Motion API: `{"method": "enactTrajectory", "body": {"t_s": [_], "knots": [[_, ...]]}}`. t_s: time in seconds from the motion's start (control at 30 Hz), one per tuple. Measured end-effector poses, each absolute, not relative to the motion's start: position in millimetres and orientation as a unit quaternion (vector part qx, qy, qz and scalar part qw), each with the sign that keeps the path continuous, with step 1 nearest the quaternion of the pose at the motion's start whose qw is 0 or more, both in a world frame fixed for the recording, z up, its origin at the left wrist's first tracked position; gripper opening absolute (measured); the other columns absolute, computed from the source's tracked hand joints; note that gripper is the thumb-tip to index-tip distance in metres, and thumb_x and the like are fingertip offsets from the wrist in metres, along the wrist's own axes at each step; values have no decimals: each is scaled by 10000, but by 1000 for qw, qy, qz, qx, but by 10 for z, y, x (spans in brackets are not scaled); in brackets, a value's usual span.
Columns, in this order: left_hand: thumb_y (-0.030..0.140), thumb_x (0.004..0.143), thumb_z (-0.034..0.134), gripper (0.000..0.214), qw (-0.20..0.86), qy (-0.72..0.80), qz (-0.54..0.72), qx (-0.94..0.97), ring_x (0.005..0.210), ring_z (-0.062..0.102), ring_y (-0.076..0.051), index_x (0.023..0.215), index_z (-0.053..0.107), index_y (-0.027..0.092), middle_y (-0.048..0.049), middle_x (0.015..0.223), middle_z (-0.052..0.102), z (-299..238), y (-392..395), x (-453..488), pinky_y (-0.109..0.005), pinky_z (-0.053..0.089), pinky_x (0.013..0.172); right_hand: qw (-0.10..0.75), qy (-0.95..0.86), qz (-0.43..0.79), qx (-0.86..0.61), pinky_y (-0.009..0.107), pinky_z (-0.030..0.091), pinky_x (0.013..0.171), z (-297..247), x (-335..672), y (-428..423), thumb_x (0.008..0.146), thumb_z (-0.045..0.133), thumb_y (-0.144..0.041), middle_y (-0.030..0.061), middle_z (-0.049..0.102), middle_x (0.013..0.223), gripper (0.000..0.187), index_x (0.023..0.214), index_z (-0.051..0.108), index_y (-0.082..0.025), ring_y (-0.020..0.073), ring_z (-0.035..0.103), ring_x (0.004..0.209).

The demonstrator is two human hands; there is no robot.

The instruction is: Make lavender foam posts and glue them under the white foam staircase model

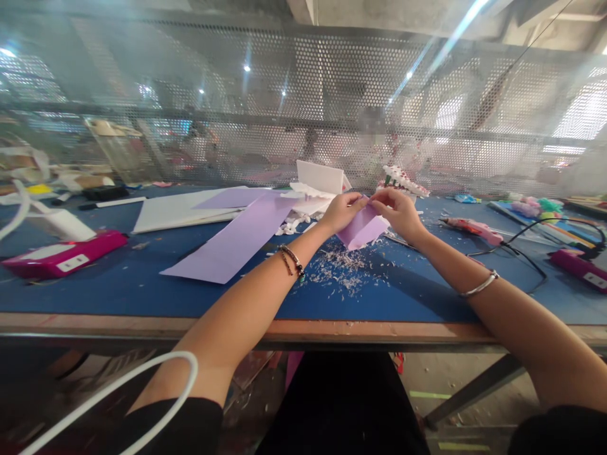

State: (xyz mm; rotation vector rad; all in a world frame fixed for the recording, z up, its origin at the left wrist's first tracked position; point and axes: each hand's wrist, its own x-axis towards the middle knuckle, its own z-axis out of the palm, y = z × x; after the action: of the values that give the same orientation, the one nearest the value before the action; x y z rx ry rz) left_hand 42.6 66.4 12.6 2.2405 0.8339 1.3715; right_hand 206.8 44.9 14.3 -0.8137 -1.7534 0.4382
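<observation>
Both of my hands meet over the middle of the blue table point(142, 284). My left hand point(342, 212) and my right hand point(399, 212) each pinch the top edge of a small folded piece of lilac paper point(363, 230), holding it just above the tabletop. A long lilac paper sheet point(237, 240) lies flat to the left of my left hand. White scraps point(339, 265) are scattered on the table under my wrists.
A pink glue gun point(472, 229) with a black cord lies to the right. A magenta box point(61, 256) sits at the left, another point(578, 265) at far right. White sheets point(180, 210) and white foam pieces point(315, 186) lie behind. A perforated metal screen point(303, 107) backs the table.
</observation>
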Motion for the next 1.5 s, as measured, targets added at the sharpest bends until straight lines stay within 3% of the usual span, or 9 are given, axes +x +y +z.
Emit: {"method": "enactTrajectory", "body": {"t_s": [0.13, 0.37, 0.5, 0.73, 1.03, 1.5], "knots": [[460, 799, 496, 347, 171, 307, 471, 809, 623, 472, -106, 713, 595, 138, -21, 678, 573, 108, 695, 391, -225, 327, 548, 502, -740, 265, -360, 240, 400, 585, 146, 2089, 472, 694, 622, -392, 1, 581, 675, 253, 768, 622, -150, 77, 478, 600], [481, 785, 527, 357, 195, 305, 448, 817, 550, 436, -88, 704, 614, 144, -15, 627, 554, 104, 729, 322, -224, 286, 496, 443, -760, 276, -386, 222, 268, 460, 124, 2129, 454, 706, 621, -413, -35, 497, 537, 283, 759, 652, -137, 48, 383, 478], [487, 782, 529, 368, 192, 301, 442, 823, 524, 416, -83, 645, 590, 150, -9, 594, 539, 122, 701, 318, -230, 271, 486, 445, -752, 307, -377, 223, 280, 460, 109, 2121, 462, 695, 639, -419, -45, 481, 494, 275, 703, 617, -146, 47, 395, 460], [401, 740, 597, 279, 214, 267, 470, 814, 728, 543, -118, 846, 652, 148, -71, 880, 663, 141, 665, 352, -239, 410, 646, 443, -749, 306, -386, 225, 274, 451, 113, 2098, 437, 699, 636, -469, -45, 480, 472, 319, 663, 604, -153, 43, 377, 438], [413, 711, 625, 307, 241, 275, 477, 799, 638, 541, -102, 764, 656, 112, -60, 734, 657, 149, 693, 324, -230, 395, 602, 426, -765, 330, -353, 215, 314, 486, 72, 2121, 478, 699, 643, -436, -31, 521, 539, 311, 786, 661, -138, 51, 429, 494], [491, 730, 587, 378, 179, 303, 477, 805, 578, 494, -95, 711, 645, 117, -34, 652, 625, 137, 687, 329, -222, 340, 541, 443, -752, 320, -367, 234, 316, 479, 54, 2107, 487, 707, 621, -453, -19, 509, 499, 316, 724, 675, -142, 60, 414, 465]]}}
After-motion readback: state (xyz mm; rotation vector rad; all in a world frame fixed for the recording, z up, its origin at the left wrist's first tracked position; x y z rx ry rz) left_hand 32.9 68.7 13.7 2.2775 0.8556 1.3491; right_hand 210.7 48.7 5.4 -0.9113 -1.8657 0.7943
